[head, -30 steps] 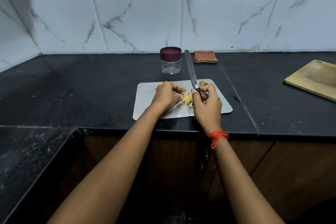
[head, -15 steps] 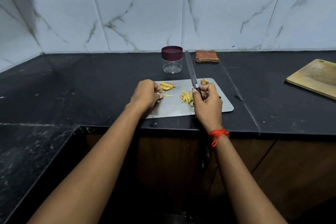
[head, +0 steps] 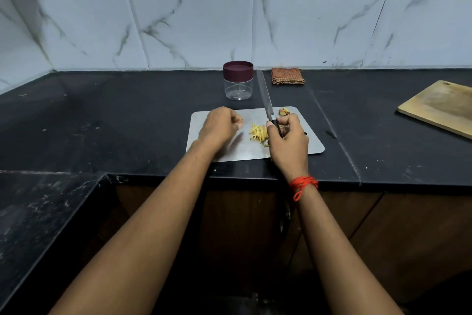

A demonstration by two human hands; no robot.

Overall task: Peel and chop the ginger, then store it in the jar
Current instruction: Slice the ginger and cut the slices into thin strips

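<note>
Currently at the cutting stage. Change noted: a second ago the left hand [head: 221, 124] sat against the cut heap. Half a second ago it was out at the left edge of the steel board [head: 301, 147], with a few loose yellow slices showing beside it. Now it is back toward the board's middle, fingers curled inward, and those slices no longer show. We cannot tell whether it holds them or only covers them. The right hand [head: 290, 135] has hardly moved: it grips the handle of the knife [head: 264, 95], blade angled away toward the jar [head: 238, 84]. The ginger strips [head: 258, 133] lie on the board between the two hands, just left of the right one.

Reading: we judge the left hand is bringing uncut slices to the blade, so chopping is not finished. The jar stands on the counter [head: 127, 123] just behind the board, maroon lid [head: 238, 70] on, and looks empty. Storing has not begun.

Count:
- Hands: two.
- Knife: one.
- Jar: one, with one lid.
- Steel board: one.
- Heap of strips: one; single strips too fine to count.
- Peel scraps [head: 284, 111]: one small cluster at the board's far right corner.
- Folded cloth [head: 287, 76]: one, by the wall.
- Wooden board [head: 439, 106]: one, well apart at right.
- Red thread [head: 304, 184]: one, on the right wrist.
</note>
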